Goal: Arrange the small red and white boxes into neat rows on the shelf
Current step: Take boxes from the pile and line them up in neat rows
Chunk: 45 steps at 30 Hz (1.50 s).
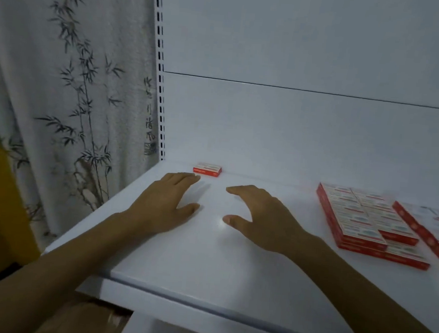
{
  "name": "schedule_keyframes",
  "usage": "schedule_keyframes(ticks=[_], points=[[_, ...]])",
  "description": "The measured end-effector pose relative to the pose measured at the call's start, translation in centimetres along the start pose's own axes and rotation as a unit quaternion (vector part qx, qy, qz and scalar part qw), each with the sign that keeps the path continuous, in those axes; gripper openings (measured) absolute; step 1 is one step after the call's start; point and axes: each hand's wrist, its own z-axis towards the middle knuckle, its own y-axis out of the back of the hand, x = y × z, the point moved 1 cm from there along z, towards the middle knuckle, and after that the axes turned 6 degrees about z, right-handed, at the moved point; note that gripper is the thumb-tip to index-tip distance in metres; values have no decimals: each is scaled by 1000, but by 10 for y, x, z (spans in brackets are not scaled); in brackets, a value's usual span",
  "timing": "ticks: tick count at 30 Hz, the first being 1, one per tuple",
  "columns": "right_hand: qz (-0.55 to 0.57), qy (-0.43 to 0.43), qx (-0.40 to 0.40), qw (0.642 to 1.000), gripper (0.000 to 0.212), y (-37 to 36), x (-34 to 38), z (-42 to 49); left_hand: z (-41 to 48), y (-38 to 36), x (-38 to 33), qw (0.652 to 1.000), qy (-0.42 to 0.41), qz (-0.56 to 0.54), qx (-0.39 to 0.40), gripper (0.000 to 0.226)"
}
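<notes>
- The left hand (164, 201) is held over the white shelf (205, 265), palm down, with the fingers stretched forward and close together and the thumb spread to the side; nothing is held in it.
- The right hand (264, 217) is held beside it, a gap being left between the two thumbs; its fingers are curved and apart from the thumb in a wide C shape, and nothing is held in it.
- One small box (207, 169) is seen flat at the back of the shelf, against the back panel (307, 136), just beyond the left fingertips and not touched by them.
- A stack of boxes (366, 220) is laid in flat layers well to the right of the right fingers.
- A larger flat pack (426, 227) is seen beside that stack, partly cut off by the picture edge.
- A curtain (69, 89) with bamboo print is hung far left of the left fingers.
</notes>
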Motion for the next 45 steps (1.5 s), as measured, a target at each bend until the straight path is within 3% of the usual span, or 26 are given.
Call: schedule_keyframes(ticks=[6,11,15,22,27,31,35,40,45], points=[[-54,-43,13,998,59,-30,16,71,19,-20,35,994,23,-106,-10,61],[-90,-105,-15,990,65,-56,4,129,22,-25,38,994,15,-105,-28,57],[-81,-140,5,987,56,-73,-12,146,21,-24,38,992,-11,-115,-46,53],[-43,-85,-61,994,24,-62,-14,128,23,-27,38,995,-19,-90,-41,53],[56,-129,-45,989,54,-65,-22,112,22,-28,36,995,-11,-93,-31,55],[18,-140,-29,990,36,-63,-14,111,22,-26,37,994,10,-104,-44,62],[-8,-51,-101,994,36,-47,4,86,20,-23,39,992,12,-106,-65,71],[21,12,-167,986,43,-43,15,51,20,-13,31,988,-22,-87,-123,50],[85,-25,-181,980,43,-48,10,31,16,-13,21,988,-51,-95,-113,47]])
